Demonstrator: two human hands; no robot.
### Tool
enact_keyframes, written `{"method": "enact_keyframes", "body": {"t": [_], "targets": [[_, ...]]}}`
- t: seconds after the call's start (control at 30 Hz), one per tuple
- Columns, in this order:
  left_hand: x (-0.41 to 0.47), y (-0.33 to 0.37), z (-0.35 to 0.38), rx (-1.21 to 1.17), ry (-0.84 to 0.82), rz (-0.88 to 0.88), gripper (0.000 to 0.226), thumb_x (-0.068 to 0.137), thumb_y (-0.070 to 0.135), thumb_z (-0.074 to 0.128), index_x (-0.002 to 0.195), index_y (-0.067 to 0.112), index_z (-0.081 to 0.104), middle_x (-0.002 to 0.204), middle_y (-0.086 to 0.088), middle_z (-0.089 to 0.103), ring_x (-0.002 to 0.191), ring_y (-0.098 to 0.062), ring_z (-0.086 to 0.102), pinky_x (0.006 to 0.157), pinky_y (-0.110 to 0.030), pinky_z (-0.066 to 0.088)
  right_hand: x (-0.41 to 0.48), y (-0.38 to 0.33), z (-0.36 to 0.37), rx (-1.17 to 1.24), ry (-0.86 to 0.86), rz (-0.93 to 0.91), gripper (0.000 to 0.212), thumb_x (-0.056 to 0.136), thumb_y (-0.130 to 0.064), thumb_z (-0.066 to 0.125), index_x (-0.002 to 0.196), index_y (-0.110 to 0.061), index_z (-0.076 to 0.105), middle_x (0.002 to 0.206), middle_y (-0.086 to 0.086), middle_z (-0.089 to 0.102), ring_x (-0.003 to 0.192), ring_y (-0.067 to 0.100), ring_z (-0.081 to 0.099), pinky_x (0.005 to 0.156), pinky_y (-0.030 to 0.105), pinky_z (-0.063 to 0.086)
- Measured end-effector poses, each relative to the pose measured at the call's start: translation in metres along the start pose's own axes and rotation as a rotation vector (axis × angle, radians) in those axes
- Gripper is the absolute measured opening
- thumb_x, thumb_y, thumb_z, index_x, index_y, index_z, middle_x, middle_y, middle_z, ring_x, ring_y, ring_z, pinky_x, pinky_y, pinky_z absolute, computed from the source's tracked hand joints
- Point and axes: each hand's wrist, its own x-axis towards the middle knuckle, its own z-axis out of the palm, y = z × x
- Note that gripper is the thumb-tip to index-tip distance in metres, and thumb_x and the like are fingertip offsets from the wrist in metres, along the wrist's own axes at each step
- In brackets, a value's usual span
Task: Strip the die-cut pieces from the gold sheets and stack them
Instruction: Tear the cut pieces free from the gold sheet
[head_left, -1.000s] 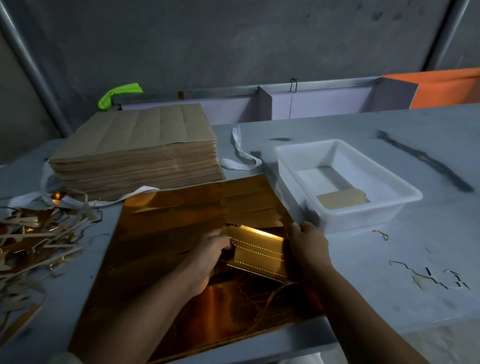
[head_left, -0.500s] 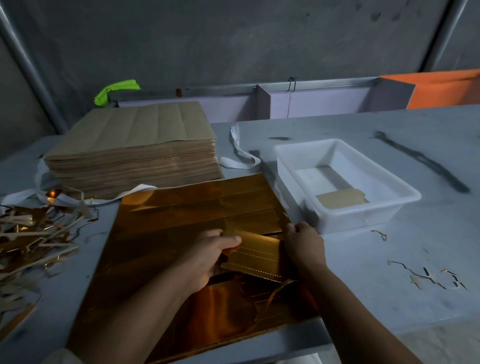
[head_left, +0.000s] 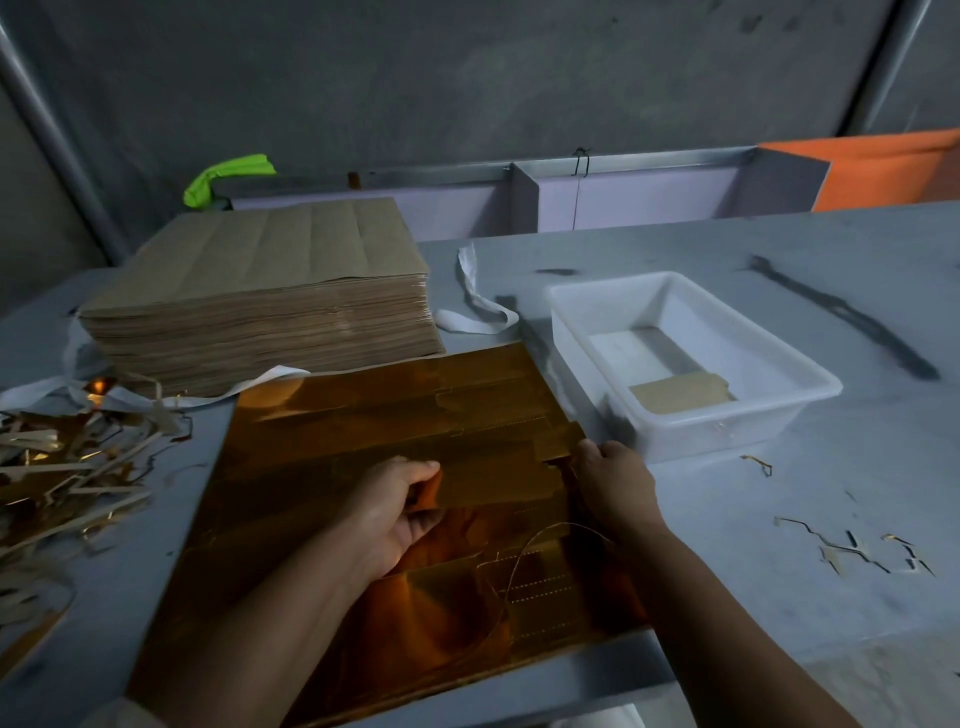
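I've got both grips on one die-cut piece (head_left: 498, 480), just left of the white tub (head_left: 818, 382): left grip (head_left: 400, 512) pinches the end away from the tub, right grip (head_left: 613, 483) pinches the end nearest it (both ends held, I judge, so it peels flat, no tear). Under it the gold sheet (head_left: 337, 447) lies on the surface (head_left: 779, 493); one stripped piece (head_left: 680, 397) sits in the tub.
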Motion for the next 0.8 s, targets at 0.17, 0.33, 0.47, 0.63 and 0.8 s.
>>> {"method": "enact_keyframes", "body": {"t": [0.17, 0.33, 0.47, 0.63, 0.8], "targets": [[-0.002, 0.001, -0.001, -0.038, -0.020, -0.033, 0.014, 0.088, 0.008, 0.065, 0.101, 0.008, 0.059, 0.107, -0.016, 0.062, 0.089, -0.026, 0.063, 0.060, -0.031, 0.052, -0.001, -0.003, -0.014, -0.155, -0.041, -0.074, 0.046, 0.103, -0.045, 0.040, 0.081, -0.010, 0.059, 0.075, 0.008, 0.061, 0.071, 0.023, 0.060, 0.061, 0.030, 0.044], [-0.005, 0.002, 0.003, -0.076, -0.006, -0.069, 0.023, 0.085, 0.008, 0.068, 0.107, 0.006, 0.060, 0.106, -0.016, 0.063, 0.085, -0.024, 0.063, 0.058, -0.030, 0.052, 0.003, -0.009, -0.036, -0.404, -0.015, -0.144, 0.049, 0.099, -0.054, 0.043, 0.105, -0.010, 0.064, 0.097, 0.012, 0.070, 0.094, 0.029, 0.065, 0.084, 0.038, 0.052], [-0.010, 0.003, 0.008, -0.101, -0.025, -0.086, 0.024, 0.083, 0.008, 0.069, 0.104, 0.007, 0.059, 0.099, -0.015, 0.063, 0.080, -0.024, 0.063, 0.056, -0.029, 0.052, -0.004, -0.019, -0.046, -0.627, -0.031, -0.225, 0.055, 0.099, -0.059, 0.036, 0.096, -0.012, 0.064, 0.093, 0.010, 0.068, 0.092, 0.028, 0.063, 0.080, 0.036, 0.051], [-0.015, 0.005, 0.012, -0.131, -0.046, -0.088, 0.030, 0.081, 0.007, 0.069, 0.109, 0.007, 0.058, 0.101, -0.016, 0.064, 0.081, -0.025, 0.063, 0.053, -0.029, 0.053, -0.022, -0.036, -0.047, -0.335, -0.011, -0.310, 0.063, 0.095, -0.069, 0.029, 0.075, -0.018, 0.059, 0.072, 0.000, 0.062, 0.073, 0.018, 0.061, 0.066, 0.031, 0.046], [-0.016, 0.004, 0.016, -0.091, -0.071, -0.091, 0.033, 0.083, 0.007, 0.067, 0.114, 0.005, 0.057, 0.116, -0.022, 0.063, 0.091, -0.031, 0.067, 0.052, -0.031, 0.056, -0.030, -0.038, -0.046, 0.279, -0.449, 0.079, 0.061, 0.082, -0.071, 0.056, 0.115, -0.019, 0.061, 0.111, 0.008, 0.068, 0.092, 0.028, 0.070, 0.070, 0.034, 0.057]]}}
